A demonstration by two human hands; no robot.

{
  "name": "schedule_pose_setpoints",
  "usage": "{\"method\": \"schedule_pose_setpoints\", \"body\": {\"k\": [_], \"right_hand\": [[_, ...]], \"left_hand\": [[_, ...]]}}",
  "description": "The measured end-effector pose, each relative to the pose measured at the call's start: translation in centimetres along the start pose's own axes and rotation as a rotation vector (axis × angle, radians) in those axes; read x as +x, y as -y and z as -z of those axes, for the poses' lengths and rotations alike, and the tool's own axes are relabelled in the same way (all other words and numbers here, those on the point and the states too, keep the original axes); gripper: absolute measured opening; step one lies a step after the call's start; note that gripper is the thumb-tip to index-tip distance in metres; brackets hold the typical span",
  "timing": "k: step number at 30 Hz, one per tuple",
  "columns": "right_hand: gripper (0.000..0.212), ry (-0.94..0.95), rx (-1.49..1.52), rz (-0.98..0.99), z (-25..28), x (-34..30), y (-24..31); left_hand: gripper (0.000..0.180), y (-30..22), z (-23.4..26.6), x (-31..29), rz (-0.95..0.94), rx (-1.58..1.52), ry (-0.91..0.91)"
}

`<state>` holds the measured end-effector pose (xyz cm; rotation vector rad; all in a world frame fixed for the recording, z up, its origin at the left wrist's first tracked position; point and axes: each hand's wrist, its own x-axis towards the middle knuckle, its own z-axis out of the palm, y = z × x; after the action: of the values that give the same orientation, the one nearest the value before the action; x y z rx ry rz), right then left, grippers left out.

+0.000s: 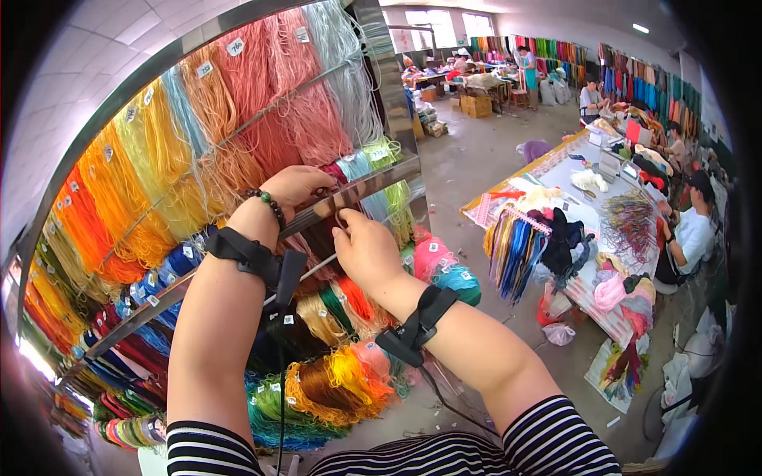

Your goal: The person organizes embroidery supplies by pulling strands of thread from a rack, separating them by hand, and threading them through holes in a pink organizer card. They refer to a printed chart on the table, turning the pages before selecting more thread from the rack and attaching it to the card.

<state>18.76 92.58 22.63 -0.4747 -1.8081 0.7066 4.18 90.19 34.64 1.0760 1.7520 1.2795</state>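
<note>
My left hand [295,189], a beaded bracelet at its wrist, reaches over the metal rail [361,189] of a thread rack. Its fingers curl in by the dark red and pale blue skeins, and what they grip is hidden. Just below the rail, my right hand [370,252] has its thumb and forefinger drawn together beside dark thread. Whatever lies between those fingertips is too small to make out. A thin metal rod [319,266] runs out from under the right hand. Pink skeins [305,119] with small white tags hang above both hands.
Orange and yellow skeins [119,190] fill the rack's left side. Brown and yellow bundles [337,379] hang low in front of me. To the right stands a long table [587,170] heaped with thread, where a person [692,230] in a white top sits. Other people work farther back.
</note>
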Motion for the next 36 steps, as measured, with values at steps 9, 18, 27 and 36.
{"method": "schedule_pose_setpoints", "body": {"k": [9,18,27,36], "right_hand": [[0.022,0.171,0.319,-0.312,-1.4,-0.1,-0.1],[0.024,0.105,0.319,-0.375,-3.1,-2.6,-3.6],[0.023,0.184,0.170,-0.387,-2.5,-8.2,-6.3],[0.023,0.234,0.265,-0.457,-0.6,-9.8,-8.1]], "left_hand": [[0.010,-1.5,0.9,3.1,-0.052,0.746,0.008],[0.012,-3.2,5.6,2.0,0.146,0.006,-0.139],[0.026,-2.5,7.1,-1.0,0.052,-0.524,-0.090],[0.035,-8.5,9.1,-6.6,-0.696,-0.577,0.254]]}}
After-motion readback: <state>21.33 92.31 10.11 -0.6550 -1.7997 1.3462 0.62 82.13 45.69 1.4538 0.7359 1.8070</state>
